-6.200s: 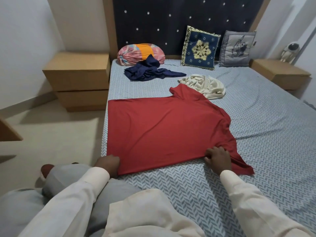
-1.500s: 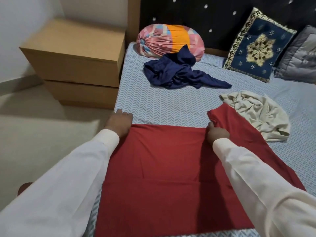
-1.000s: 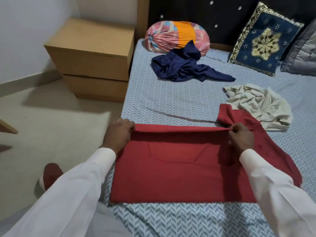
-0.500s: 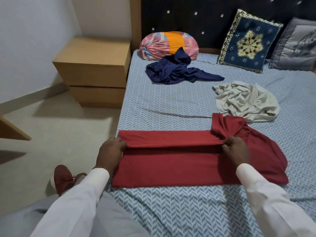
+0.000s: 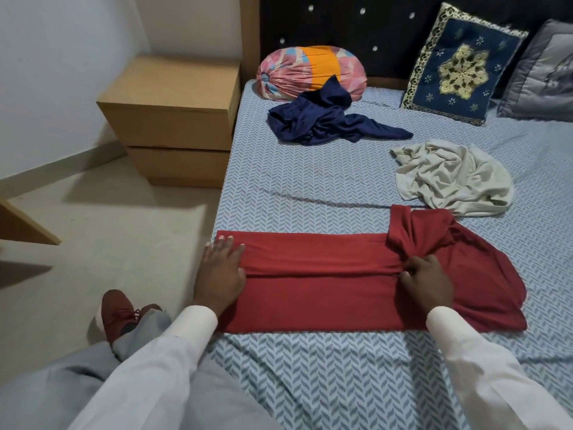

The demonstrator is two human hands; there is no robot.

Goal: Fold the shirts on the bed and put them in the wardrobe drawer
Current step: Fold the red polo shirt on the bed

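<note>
While the left hand (image 5: pixel 221 274) lay flat, fingers straight, on one end of the red shirt (image 5: pixel 325 290), the right hand (image 5: pixel 426 282) pinched its bunched fold.

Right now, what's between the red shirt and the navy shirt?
Only bare sheet, crossed by one long wrinkle, lies between the red shirt and the navy shirt, as the head view shows.

I see soft, fairly bright indoor light. Left of my left grip (image 5: pixel 221 274), furniture shadows stretch across the floor (image 5: pixel 108 231) toward me. The wide lens bends lines near the edges, and the sleeve (image 5: pixel 161 377) behind that grip looks slightly soft.
</note>
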